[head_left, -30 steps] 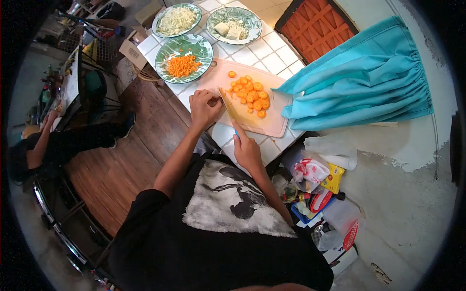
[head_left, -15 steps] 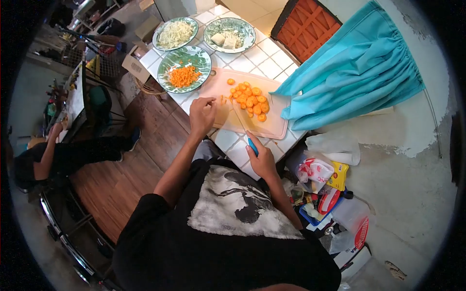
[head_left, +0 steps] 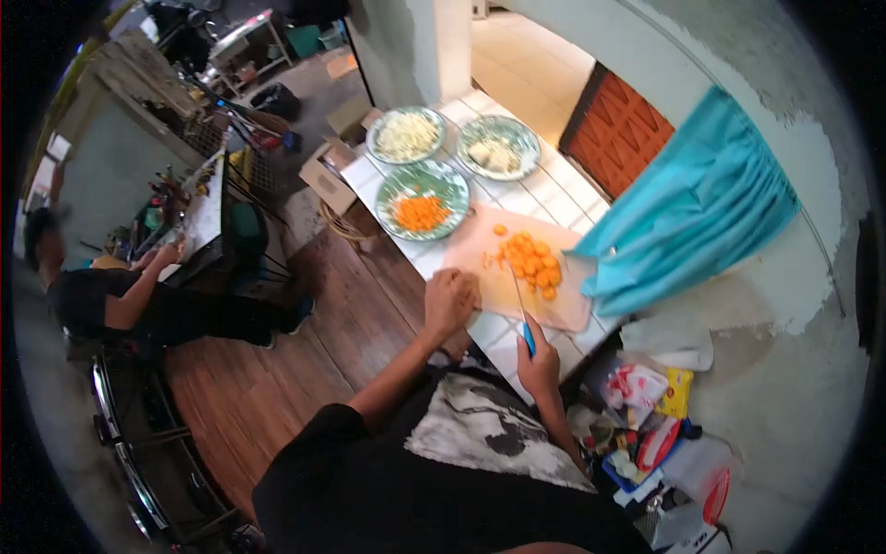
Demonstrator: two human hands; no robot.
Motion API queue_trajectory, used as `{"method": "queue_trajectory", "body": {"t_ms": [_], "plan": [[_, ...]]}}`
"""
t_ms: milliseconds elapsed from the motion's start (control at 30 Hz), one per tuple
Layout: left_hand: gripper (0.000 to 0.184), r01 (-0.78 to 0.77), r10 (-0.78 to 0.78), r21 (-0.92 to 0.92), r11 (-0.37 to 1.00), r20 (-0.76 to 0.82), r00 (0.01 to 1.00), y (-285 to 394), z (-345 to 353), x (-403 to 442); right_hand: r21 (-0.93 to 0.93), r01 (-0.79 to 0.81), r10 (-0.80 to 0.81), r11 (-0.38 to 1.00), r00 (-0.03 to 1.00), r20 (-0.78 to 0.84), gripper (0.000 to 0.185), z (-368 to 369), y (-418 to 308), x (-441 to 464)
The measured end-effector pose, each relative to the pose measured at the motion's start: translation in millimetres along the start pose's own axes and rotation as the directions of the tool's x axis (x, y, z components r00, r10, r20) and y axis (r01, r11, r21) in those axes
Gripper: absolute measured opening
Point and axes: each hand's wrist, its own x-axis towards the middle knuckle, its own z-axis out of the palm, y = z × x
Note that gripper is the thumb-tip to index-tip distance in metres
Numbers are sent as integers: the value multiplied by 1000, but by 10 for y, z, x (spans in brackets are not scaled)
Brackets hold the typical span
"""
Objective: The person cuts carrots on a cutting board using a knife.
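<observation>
My right hand point(head_left: 538, 362) grips a knife point(head_left: 529, 340) by its blue handle, the blade pointing away over the pink cutting board point(head_left: 480, 242). Round carrot slices point(head_left: 531, 258) lie heaped on the board beyond the blade tip, with small carrot bits to their left. At the board's near left edge is my left hand point(head_left: 449, 301), its fingers curled in. What they hold, if anything, is hidden and blurred. Behind the board, a green patterned plate point(head_left: 447, 185) carries finely cut carrot point(head_left: 420, 213).
A plate point(head_left: 371, 138) of pale shreds and another plate point(head_left: 533, 157) with pale pieces stand on the white tiled table point(head_left: 563, 198). A turquoise curtain point(head_left: 697, 212) hangs over its right side. Bags and containers point(head_left: 660, 434) crowd the right. Another person point(head_left: 88, 295) sits far left.
The view has swung, so the table appears lower and further right. My left hand has drawn its fingers in and sits at the board's edge. The knife stays in my right hand.
</observation>
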Motion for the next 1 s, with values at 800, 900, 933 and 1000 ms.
{"method": "queue_trajectory", "body": {"t_ms": [800,900,933,1000], "plan": [[43,-307,274,109,946,241,931,195,-194,562,-244,-12,26,970,998,57,50,-121,-66,-163],[36,-204,205,-70,977,19,979,178,-121,657,-151,-35,42,988,998,47,51,-163,115,-86],[29,-153,152,-17,988,-21,988,220,-112,640,-123,26,-19,992,998,55,50,-153,278,-59],[23,-48,42,-58,997,-97,994,239,-102,552,-42,38,-35,998,997,71,49,-228,321,12]]}}
